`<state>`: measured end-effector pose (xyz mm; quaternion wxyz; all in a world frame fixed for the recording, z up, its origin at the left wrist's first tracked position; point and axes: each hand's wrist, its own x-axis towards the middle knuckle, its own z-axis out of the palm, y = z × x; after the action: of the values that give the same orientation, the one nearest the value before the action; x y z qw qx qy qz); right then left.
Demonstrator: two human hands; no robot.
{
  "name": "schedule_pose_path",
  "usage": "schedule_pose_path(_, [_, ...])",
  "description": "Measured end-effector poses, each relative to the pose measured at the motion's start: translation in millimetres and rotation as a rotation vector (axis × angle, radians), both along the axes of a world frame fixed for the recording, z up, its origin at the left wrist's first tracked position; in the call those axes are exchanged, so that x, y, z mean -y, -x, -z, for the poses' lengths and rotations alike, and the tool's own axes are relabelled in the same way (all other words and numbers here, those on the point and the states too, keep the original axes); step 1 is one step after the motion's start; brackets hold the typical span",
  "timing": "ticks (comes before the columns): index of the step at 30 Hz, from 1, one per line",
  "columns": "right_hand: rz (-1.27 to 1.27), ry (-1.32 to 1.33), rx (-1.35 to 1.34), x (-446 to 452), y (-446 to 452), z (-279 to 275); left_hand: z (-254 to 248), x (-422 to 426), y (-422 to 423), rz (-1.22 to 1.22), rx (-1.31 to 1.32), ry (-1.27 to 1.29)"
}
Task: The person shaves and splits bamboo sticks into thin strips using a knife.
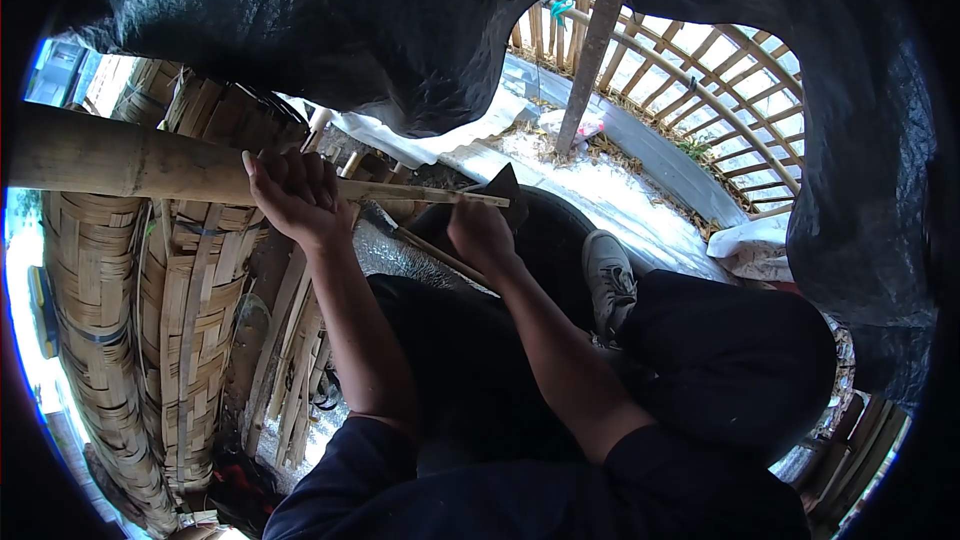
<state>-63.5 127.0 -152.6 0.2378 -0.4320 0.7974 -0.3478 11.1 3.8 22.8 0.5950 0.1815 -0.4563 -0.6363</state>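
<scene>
**Harsh daylight, dim foreground**

Daylight comes from outside, right of the bamboo pole (130, 160), bleaching the pale ground (620, 185) and the gaps in the lattice fence (690, 83). Lower right of the pole, the dark trousers (740, 360) sink into shadow (their folds barely show). Above the pole, the black sheet (300, 30) catches bluish glare. By its left end, blue fringing lines the lens's curved black border.

Woven bamboo (95, 280) and tarpaulin (290, 30) (black) suggest a makeshift workshop.
</scene>
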Motion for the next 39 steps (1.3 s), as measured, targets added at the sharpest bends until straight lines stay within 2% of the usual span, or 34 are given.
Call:
schedule_pose_path(1, [-0.083, 0.076, -0.216, 1.1, -3.2, -20.5, 0.6, 0.1, 0.9, 0.004, 0.008, 0.007])
schedule_pose_path(2, [-0.085, 0.073, -0.215, 4.7, -8.0, -46.3, 1.2, -0.4, 1.9, 0.003, 0.009, 0.004])
schedule_pose_path(4, [-0.054, 0.068, 0.09, 10.9, -19.5, -87.4, 2.1, -3.0, 1.5, 0.045, 0.01, 0.056])
schedule_pose_path(8, [0.005, 0.018, -0.023, 1.6, -0.7, -9.8, 1.2, 0.3, -2.0, 0.027, 0.018, 0.028])
schedule_pose_path(9, [0.021, -0.025, 0.087, -5.3, 10.2, 17.5, 3.6, 4.0, -4.7, 0.01, 0.011, 0.022])
schedule_pose_path(10, [0.038, -0.068, 0.201, -8.3, 16.3, 18.8, 5.1, 6.4, -6.4, -0.005, 0.006, 0.015])
schedule_pose_path(11, [0.039, -0.066, 0.197, -6.8, 15.3, 19.9, 6.1, 8.4, -6.3, -0.004, 0.002, 0.017])
schedule_pose_path(13, [-0.088, -0.038, -0.006, -4.0, 8.4, -24.7, 8.2, 10.1, -6.1, 0.018, -0.022, 0.032])
schedule_pose_path(16, [-0.108, 0.026, 0.112, 11.7, -19.1, -85.4, 1.9, 0.0, 0.3, 0.037, -0.003, 0.04])
schedule_pose_path(19, [-0.038, 0.064, 0.049, 11.3, -13.0, -56.5, 2.5, 0.4, -1.5, 0.056, -0.009, 0.035])
schedule_pose_path(21, [-0.023, -0.073, -0.037, -3.7, 5.2, 19.7, 3.8, 2.7, -3.7, 0.031, 0.003, 0.025])
schedule_pose_path(22, [-0.035, -0.164, -0.067, -10.4, 14.2, 38.2, 4.2, 3.5, -4.5, -0.001, 0.014, 0.013])
schedule_pose_path(25, [-0.048, -0.213, 0.07, -8.2, 21.2, -7.1, 1.6, 0.7, -0.1, 0.06, -0.016, 0.039])
schedule_pose_path(28, [-0.097, -0.092, 0.2, 7.7, -1.0, -79.6, -0.3, -5.1, 4.5, 0.071, -0.003, 0.076])
schedule_pose_path(30, [-0.074, -0.053, 0.286, 7.4, -9.6, -102.8, 3.5, 1.2, -1.2, 0.078, -0.007, 0.068])
schedule_pose_path(31, [-0.069, -0.054, 0.29, 5.8, -9.6, -84.0, 5.4, 4.6, -4.2, 0.089, -0.012, 0.062])
schedule_pose_path(33, [-0.103, -0.151, -0.045, 1.9, -2.9, -9.9, 6.6, 8.1, -8.1, 0.04, -0.002, 0.04])
schedule_pose_path(35, [-0.005, -0.339, 0.084, -15.9, 16.9, 35.6, 6.7, 9.8, -10.4, -0.022, 0.004, 0.019])
schedule_pose_path(39, [-0.07, -0.316, 0.069, -4.4, 14.1, -14.5, 5.3, 9.1, -6.2, 0.017, -0.016, 0.012])
